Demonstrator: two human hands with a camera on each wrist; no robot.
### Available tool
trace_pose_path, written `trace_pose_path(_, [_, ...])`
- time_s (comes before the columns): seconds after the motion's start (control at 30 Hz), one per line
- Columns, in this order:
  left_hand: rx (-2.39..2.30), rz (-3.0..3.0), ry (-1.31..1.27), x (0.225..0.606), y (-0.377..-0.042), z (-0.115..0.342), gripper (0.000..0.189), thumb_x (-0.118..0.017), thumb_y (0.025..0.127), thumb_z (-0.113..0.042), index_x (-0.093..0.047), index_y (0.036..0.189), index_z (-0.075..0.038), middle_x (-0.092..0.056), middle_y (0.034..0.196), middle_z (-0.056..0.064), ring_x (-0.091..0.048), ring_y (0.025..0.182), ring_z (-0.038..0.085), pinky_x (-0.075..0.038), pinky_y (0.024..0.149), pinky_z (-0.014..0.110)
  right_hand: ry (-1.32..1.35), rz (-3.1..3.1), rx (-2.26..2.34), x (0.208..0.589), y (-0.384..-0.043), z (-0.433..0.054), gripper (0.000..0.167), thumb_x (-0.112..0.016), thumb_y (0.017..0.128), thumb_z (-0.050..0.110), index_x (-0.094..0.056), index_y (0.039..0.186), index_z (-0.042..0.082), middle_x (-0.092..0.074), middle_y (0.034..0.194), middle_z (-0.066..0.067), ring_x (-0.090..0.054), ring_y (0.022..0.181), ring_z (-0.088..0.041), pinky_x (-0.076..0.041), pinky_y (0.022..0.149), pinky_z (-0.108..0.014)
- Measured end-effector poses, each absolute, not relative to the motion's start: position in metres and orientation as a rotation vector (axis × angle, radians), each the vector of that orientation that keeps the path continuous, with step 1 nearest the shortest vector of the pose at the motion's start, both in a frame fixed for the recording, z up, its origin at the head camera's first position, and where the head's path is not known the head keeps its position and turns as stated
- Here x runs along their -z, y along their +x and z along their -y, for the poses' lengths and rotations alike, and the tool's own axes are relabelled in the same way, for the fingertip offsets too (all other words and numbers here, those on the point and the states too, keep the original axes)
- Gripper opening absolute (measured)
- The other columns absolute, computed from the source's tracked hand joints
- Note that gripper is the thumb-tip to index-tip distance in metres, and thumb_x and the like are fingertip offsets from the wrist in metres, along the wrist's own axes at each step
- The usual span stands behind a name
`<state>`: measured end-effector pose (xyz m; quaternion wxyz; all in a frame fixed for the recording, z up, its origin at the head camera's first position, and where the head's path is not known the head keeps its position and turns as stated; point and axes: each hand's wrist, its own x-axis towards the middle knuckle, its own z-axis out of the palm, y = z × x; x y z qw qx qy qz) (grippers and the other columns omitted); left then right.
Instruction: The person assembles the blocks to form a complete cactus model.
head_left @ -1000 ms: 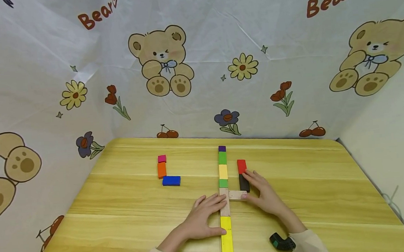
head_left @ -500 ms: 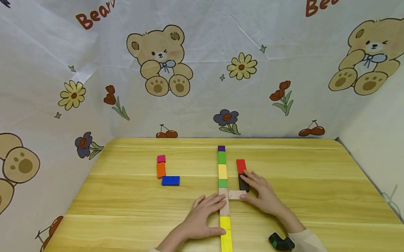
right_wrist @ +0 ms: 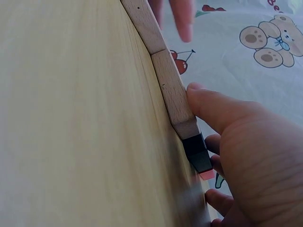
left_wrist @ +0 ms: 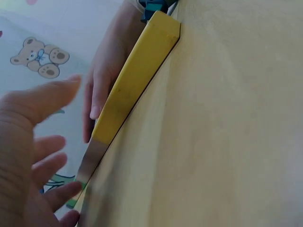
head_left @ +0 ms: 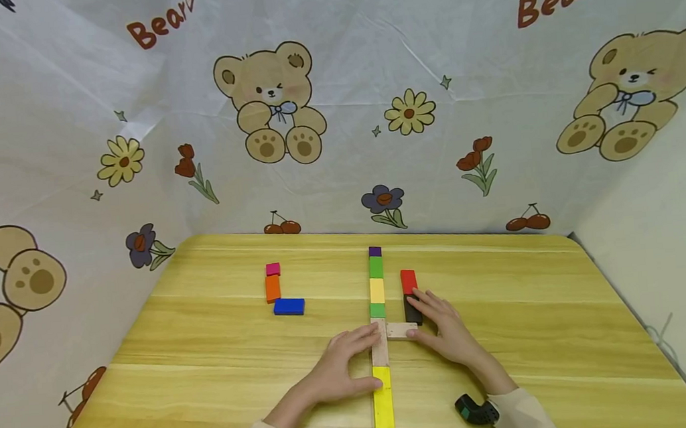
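Observation:
My left hand (head_left: 336,370) hovers with spread fingers over the central row of blocks in the head view. Below it lie a plain wood block (head_left: 380,355) and a long yellow block (head_left: 384,409); the left wrist view shows the thumb (left_wrist: 57,97) apart from the yellow one. On the right side, my right hand (head_left: 452,336) rests its thumb on a short plain wood block (right_wrist: 173,87) that juts sideways from the row. Its fingers lie relaxed at a black block (head_left: 412,310), partly covering it. A red block (head_left: 408,281) continues beyond the black one.
Farther up the row come green (head_left: 377,310), cream (head_left: 376,290), another green (head_left: 375,267) and purple (head_left: 375,251) blocks. To the left, pink (head_left: 272,269), orange (head_left: 273,289) and blue (head_left: 289,306) blocks form a corner on the wooden table (head_left: 209,359). A bear-print cloth (head_left: 341,194) hangs behind.
My left hand has come up off the row, its fingers and thumb shifting slightly forward. The right hand keeps its place on the blocks.

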<state>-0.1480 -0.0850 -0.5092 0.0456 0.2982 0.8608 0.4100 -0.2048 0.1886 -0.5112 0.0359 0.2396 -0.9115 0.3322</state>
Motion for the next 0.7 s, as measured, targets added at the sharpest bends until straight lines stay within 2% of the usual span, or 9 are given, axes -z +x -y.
trace_pose_path(0.17, [-1.632,-2.693,0.789,0.503,-0.159,0.101,0.065,-0.077,0.083,-0.024,-0.052,0.14,-0.006,-0.048,0.147,0.01,-0.046,0.135,0.033,-0.039,0.106,0.06,0.746,2.796,-1.024,0.511,-0.206,-0.189,0.066,-0.074,0.086,0.033,-0.05,0.143,0.009,-0.039,0.155,-0.014,-0.026,0.144,-0.047,-0.015,0.111,-0.071])
trace_pose_path(0.3, [-1.826,-2.868,0.637,0.499,-0.172,0.125,0.057,-0.081,0.078,-0.011,-0.059,0.13,-0.001,-0.057,0.131,0.013,-0.056,0.117,0.033,-0.048,0.095,0.054,0.742,2.806,-1.024,0.512,-0.206,-0.19,0.066,-0.074,0.086,0.033,-0.05,0.144,0.01,-0.038,0.155,-0.013,-0.026,0.144,-0.046,-0.015,0.112,-0.07])
trace_pose_path(0.47, [-1.913,-3.003,0.306,0.5,-0.184,0.165,0.051,-0.083,0.073,-0.004,-0.064,0.12,0.001,-0.058,0.116,0.02,-0.057,0.099,0.034,-0.05,0.084,0.049,0.737,2.815,-1.027,0.511,-0.206,-0.19,0.067,-0.073,0.086,0.034,-0.05,0.144,0.009,-0.038,0.155,-0.013,-0.026,0.144,-0.046,-0.015,0.112,-0.07])
trace_pose_path(0.6, [-1.9,-3.027,0.091,0.508,-0.188,0.188,0.046,-0.083,0.075,-0.006,-0.065,0.115,0.004,-0.058,0.109,0.02,-0.056,0.092,0.03,-0.051,0.078,0.032,0.735,2.81,-1.04,0.511,-0.206,-0.19,0.066,-0.073,0.086,0.033,-0.05,0.143,0.009,-0.039,0.155,-0.014,-0.026,0.144,-0.046,-0.015,0.112,-0.07])
trace_pose_path(0.7, [-1.862,-3.021,0.0,0.512,-0.189,0.194,0.043,-0.083,0.075,-0.007,-0.066,0.113,0.004,-0.059,0.107,0.019,-0.057,0.09,0.029,-0.05,0.075,0.025,0.736,2.809,-1.045,0.512,-0.206,-0.19,0.066,-0.074,0.086,0.033,-0.05,0.143,0.009,-0.039,0.155,-0.014,-0.026,0.144,-0.046,-0.014,0.112,-0.07])
